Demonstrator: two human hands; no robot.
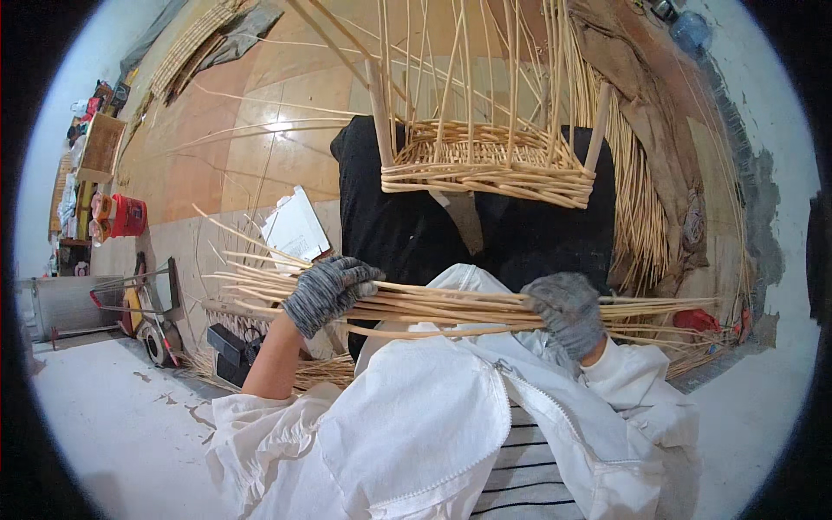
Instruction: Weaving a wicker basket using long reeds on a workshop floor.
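Note:
A bundle of pale wicker rods (442, 299) lies crosswise in front of my body. My left hand (328, 293), in a grey knitted glove, is closed over the bundle on its left part. Farther right, my right hand (565, 314), gloved alike and slightly blurred, closes round the same rods. Their loose ends fan out past both hands. Beyond them a partly woven wicker basket (485, 165) rests across my knees, with long upright rods and thick corner posts. Its woven wall is low, and neither hand touches it.
A large heap of rods (637, 191) lies on brown cloth (650, 104) at the right. A white sheet (296, 227) is on the floor at the left. Farther left stand a red bucket (130, 216) and a small wheeled cart (156, 334). A water bottle (690, 31) stands far right.

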